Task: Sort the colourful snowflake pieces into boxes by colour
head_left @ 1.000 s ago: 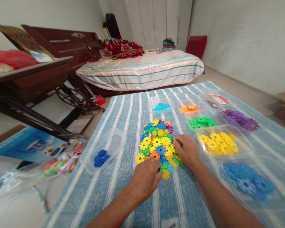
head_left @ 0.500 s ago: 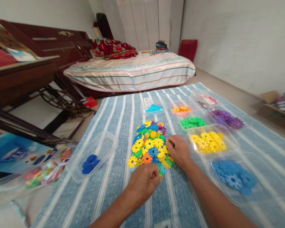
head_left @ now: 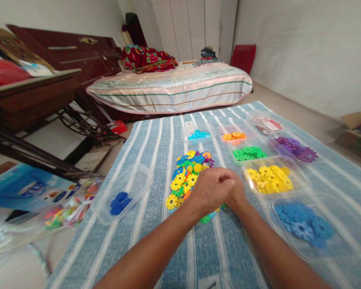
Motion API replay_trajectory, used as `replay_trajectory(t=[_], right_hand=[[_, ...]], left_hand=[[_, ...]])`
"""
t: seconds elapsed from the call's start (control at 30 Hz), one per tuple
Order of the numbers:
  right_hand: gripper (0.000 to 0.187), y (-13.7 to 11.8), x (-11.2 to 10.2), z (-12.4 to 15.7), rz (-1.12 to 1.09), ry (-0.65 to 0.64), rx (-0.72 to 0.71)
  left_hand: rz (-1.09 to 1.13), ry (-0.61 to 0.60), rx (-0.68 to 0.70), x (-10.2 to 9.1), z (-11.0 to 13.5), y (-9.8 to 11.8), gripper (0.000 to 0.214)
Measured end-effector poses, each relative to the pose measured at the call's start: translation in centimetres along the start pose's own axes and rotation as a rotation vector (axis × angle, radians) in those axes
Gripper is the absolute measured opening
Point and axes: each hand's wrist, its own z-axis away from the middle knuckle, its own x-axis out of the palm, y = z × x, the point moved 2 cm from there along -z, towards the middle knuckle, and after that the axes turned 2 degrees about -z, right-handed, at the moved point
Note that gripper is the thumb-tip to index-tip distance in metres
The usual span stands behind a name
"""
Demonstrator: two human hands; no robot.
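Note:
A mixed pile of plastic snowflake discs [head_left: 177, 183] in yellow, blue, green, orange and purple lies on the striped cloth. My left hand [head_left: 212, 188] is closed above the right side of the pile, crossed in front of my right hand [head_left: 237, 193]. The two hands touch or overlap. My right hand looks curled, its fingers mostly hidden behind the left. Whatever either hand holds is out of sight. Right of the hands stand clear boxes with yellow discs [head_left: 272, 178], light blue discs [head_left: 303, 224] and green discs [head_left: 249, 153].
Dark blue discs [head_left: 120, 202] lie in a clear box [head_left: 142, 176] on the left. Farther back are boxes with cyan discs [head_left: 198, 134], orange discs [head_left: 234, 136] and purple discs [head_left: 296, 148]. A bed [head_left: 168, 88] stands beyond the striped cloth [head_left: 150, 140].
My left hand has moved up and right from the near edge of the pile to my right hand. The right hand has shifted slightly right. The view has shifted a little.

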Motion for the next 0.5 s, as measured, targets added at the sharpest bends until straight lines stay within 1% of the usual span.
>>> replay_trajectory(t=[0.1,0.17,0.23,0.33,0.4,0.5], right_hand=[[0.013,0.0,-0.5,-0.1,0.003,0.009,-0.02],[0.013,-0.1,-0.6,-0.1,0.003,0.021,-0.035],[0.014,-0.2,-0.6,-0.1,0.0,0.024,-0.042],[0.014,-0.2,-0.7,-0.1,-0.005,0.023,-0.044],[0.014,-0.3,-0.7,0.0,0.0,0.02,-0.044],[0.015,-0.3,-0.8,0.0,0.007,0.012,-0.048]], left_hand=[[-0.322,-0.053,-0.035,-1.7,3.1,-2.8,0.022],[-0.499,-0.129,-0.071,-1.9,5.3,-4.5,0.022],[-0.606,-0.185,-0.112,-1.4,7.0,-5.5,0.023],[-0.671,-0.205,-0.186,-0.3,8.5,-5.8,0.026],[-0.687,-0.206,-0.221,0.4,8.7,-5.6,0.026],[-0.697,-0.214,-0.231,1.1,8.9,-5.2,0.026]])
